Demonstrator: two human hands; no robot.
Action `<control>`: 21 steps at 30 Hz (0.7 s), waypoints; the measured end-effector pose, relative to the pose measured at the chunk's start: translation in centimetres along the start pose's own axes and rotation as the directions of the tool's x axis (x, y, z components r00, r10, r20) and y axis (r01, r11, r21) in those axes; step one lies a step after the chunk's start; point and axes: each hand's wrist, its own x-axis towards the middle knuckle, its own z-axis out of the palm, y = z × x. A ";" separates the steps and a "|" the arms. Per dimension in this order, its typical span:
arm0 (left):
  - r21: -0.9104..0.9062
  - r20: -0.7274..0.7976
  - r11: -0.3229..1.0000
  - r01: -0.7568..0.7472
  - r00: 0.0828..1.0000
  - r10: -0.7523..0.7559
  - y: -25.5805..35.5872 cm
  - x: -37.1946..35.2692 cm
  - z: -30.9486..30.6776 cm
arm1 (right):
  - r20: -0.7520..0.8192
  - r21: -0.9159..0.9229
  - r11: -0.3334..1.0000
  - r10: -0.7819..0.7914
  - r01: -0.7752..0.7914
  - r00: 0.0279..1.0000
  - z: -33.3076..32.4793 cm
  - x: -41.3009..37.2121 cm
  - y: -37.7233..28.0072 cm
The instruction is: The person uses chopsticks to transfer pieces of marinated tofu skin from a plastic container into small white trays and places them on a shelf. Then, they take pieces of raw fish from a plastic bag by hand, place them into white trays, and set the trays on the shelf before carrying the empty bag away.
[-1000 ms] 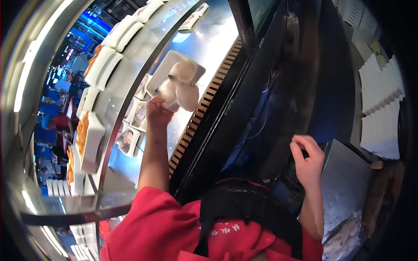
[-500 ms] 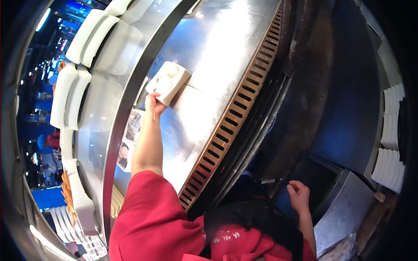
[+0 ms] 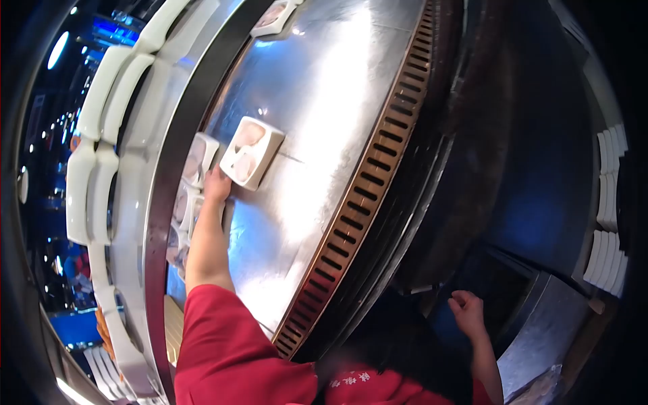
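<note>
A white two-compartment dish point(image 3: 266, 158) with pale, light-coloured food in both hollows is tilted over the steel counter. My left hand point(image 3: 216, 185) grips its near left corner, with some fingers hidden by the dish. Close by on the left, several similar white dishes point(image 3: 199, 162) with food stand in a row along the raised ledge. My right hand point(image 3: 467, 312) is held low on the right, its fingers curled in with nothing visible in them.
Another filled white dish point(image 3: 273, 19) sits at the counter's far end. A slotted metal grate point(image 3: 364, 192) runs along the near edge of the steel counter point(image 3: 324, 88). White dishes point(image 3: 94, 192) line the upper shelf at left; stacked white dishes point(image 3: 604, 263) stand at far right.
My left hand has brought the dish nearer and left, toward the row by the ledge. The view has shifted, showing more of the far dish. My right hand stays curled.
</note>
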 end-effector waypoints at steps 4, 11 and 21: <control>-0.061 0.143 0.991 0.119 0.984 -0.109 0.5 -0.7 -1.6 | 0.000 0.012 1.000 0.010 -0.010 1.000 0.3 0.0 -0.6; -0.319 -0.466 0.929 -0.186 0.885 0.017 9.0 -2.3 -1.5 | 0.034 -0.009 0.999 0.038 -0.037 0.999 1.0 -0.1 1.7; -0.043 -0.412 0.941 -0.336 0.864 0.290 12.8 -8.6 1.7 | -0.033 0.040 0.997 0.069 -0.067 0.997 1.0 -0.8 3.5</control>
